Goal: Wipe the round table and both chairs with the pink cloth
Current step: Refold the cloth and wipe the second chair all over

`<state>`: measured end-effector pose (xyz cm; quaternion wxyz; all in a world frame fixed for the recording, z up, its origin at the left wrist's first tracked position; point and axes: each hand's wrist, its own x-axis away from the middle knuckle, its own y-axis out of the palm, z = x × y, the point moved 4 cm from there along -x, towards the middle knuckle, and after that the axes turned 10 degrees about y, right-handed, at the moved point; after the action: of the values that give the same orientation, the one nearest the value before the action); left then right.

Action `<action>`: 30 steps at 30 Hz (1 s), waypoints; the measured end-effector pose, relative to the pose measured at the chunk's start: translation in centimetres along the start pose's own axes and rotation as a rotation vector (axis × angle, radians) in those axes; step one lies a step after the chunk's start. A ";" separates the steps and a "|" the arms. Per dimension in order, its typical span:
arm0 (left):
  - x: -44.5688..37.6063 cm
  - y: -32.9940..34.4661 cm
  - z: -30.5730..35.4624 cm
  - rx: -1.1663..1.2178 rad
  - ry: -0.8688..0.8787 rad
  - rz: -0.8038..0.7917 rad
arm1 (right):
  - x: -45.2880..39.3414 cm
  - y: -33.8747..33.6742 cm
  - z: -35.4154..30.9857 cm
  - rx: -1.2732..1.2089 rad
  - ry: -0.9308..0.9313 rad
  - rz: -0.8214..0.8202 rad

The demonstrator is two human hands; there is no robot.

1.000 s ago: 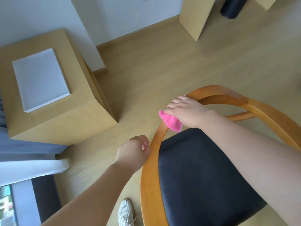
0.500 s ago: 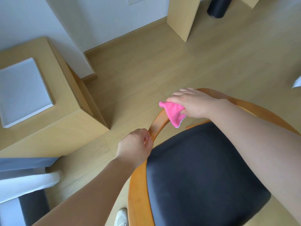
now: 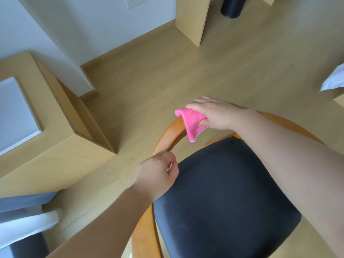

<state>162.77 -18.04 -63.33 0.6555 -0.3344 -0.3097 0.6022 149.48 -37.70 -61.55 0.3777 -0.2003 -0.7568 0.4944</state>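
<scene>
pink cloth (image 3: 192, 123) is pressed onto the curved wooden rail of the chair (image 3: 173, 135) by the right hand (image 3: 214, 114), whose fingers lie over it with the thumb tucked beneath; one corner hangs down toward the black seat (image 3: 223, 192). at about 7 o'clock from the cloth, the left hand (image 3: 158, 174) is curled around the same rail. a wooden cabinet (image 3: 52, 146) is seen at 9 o'clock, a black bin (image 3: 230, 8) at 1 o'clock.
</scene>
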 end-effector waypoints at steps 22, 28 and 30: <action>-2.6 6.7 3.3 0.057 0.109 -0.205 | 3.0 4.1 14.5 -0.132 0.419 0.117; -3.5 8.5 4.9 0.049 0.122 -0.244 | 5.8 5.3 18.4 0.057 0.466 0.202; -3.7 9.0 5.6 0.047 0.137 -0.260 | 6.3 5.4 19.2 0.074 0.473 0.220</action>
<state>152.68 -20.93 -67.36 0.7553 -0.3160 -0.2908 0.4950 130.33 -42.53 -68.40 0.4952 -0.3774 -0.6026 0.4992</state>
